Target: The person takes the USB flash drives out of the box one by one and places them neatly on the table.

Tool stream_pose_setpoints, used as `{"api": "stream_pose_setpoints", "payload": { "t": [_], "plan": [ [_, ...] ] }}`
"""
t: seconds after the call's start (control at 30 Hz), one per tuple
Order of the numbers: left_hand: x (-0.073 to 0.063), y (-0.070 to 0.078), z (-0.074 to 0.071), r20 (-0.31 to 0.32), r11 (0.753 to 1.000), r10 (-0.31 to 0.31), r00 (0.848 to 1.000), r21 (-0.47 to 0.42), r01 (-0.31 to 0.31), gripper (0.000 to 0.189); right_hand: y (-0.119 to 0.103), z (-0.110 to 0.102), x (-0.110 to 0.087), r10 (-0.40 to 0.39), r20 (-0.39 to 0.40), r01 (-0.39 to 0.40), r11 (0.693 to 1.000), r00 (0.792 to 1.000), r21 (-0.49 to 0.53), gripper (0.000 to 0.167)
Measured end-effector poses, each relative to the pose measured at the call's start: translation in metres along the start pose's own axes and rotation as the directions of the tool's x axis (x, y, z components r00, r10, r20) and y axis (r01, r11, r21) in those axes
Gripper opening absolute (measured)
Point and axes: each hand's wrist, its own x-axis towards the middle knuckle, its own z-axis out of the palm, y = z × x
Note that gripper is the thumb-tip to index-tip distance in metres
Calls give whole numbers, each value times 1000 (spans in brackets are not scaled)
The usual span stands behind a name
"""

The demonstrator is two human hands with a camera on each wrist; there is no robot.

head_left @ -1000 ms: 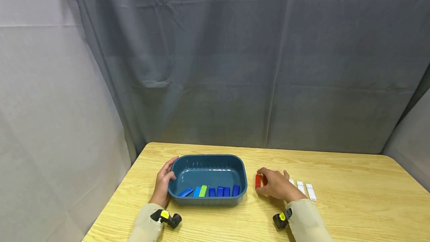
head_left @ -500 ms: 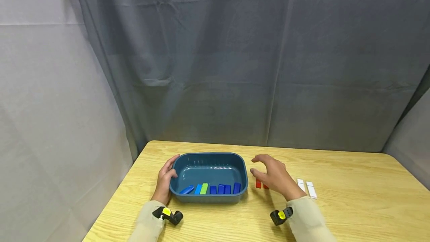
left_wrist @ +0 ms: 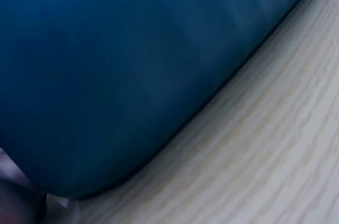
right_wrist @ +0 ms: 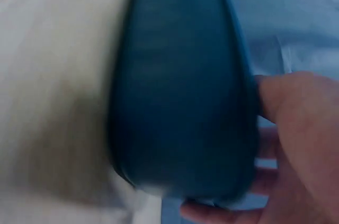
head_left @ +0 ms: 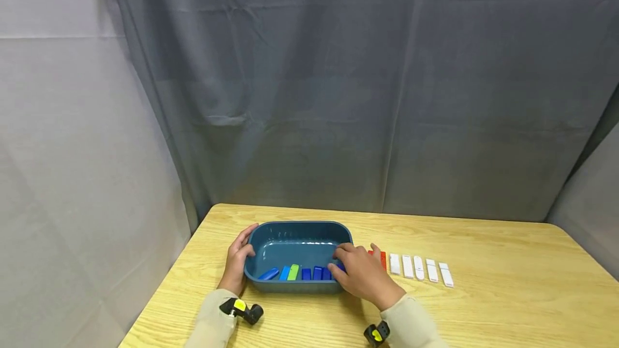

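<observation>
Here's the left hand [head_left: 236, 262] at the left end of the blue-green bin [head_left: 292, 287], thumb hooked over the rim, the other fingers along the outside of the wall near the far corner: a grasp on the bin, plain enough, with the forearm angled in from below. Across to the right hand [head_left: 360, 274], and it's over the bin's right end, palm down, knuckles arched, thumb and forefinger dipping inside the rim. A dark blue stick [head_left: 342, 267] shows right between those two, but whether they pinch it, merely touch it or hang just above it, I cannot tell; the right-wrist view is blurred and the bin's wall covers part of the fingers. One finger splays out to the right, clear of the rim, close by the red sticks [head_left: 383, 260], which the hand partly hides. Inside the bin, along the near wall, the rest of the row: three more dark blue sticks [head_left: 317, 273], a green stick [head_left: 293, 272], a light blue stick [head_left: 284, 273] and a slanted blue stick [head_left: 268, 274] at the left. And out on the wooden table [head_left: 300, 321], right of the red ones, five white sticks [head_left: 418, 268] lie side by side, slightly apart.
</observation>
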Motion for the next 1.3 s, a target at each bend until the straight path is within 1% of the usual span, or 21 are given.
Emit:
{"api": "stream_pose_setpoints", "payload": {
  "t": [0.13, 0.27, 0.5, 0.73, 0.83, 1.03, 1.17, 1.3],
  "plan": [
    [-1, 0, -1, 4, 1000, -1, 1000, -2, 1, 66, -8, 10, -4, 50, 66, -48, 998, 997, -29, 34],
    [-2, 0, -1, 10, 1000, -5, 1000, -7, 5, 66, -12, 14, -6, 83, 92, -78, 996, 992, -54, 39],
    [-3, 0, -3, 14, 1000, -17, 1000, -10, 17, 66, -13, 13, -6, 45, 87, -39, 996, 995, -75, 36],
    [-3, -1, -3, 2, 1000, 0, 1000, -2, 0, 66, -11, 12, -4, 14, 100, -8, 998, 995, -68, 34],
    [-2, 0, -2, 7, 1000, 11, 1000, -8, -11, 66, -9, 11, -3, 16, 122, -10, 999, 992, -49, 34],
    [-1, 1, 0, 8, 1000, 9, 1000, 2, -9, 66, -6, 8, -2, -2, 154, 2, 1000, 988, 3, 34],
    [-1, 2, 1, 10, 1000, -5, 1000, 3, 5, 66, -1, 6, -2, -40, 167, 29, 997, 985, 69, 34],
    [0, 1, 0, 9, 1000, -8, 1000, 6, 8, 66, 6, 3, 0, -97, 221, 60, 984, 970, 170, 39]
  ]
}}
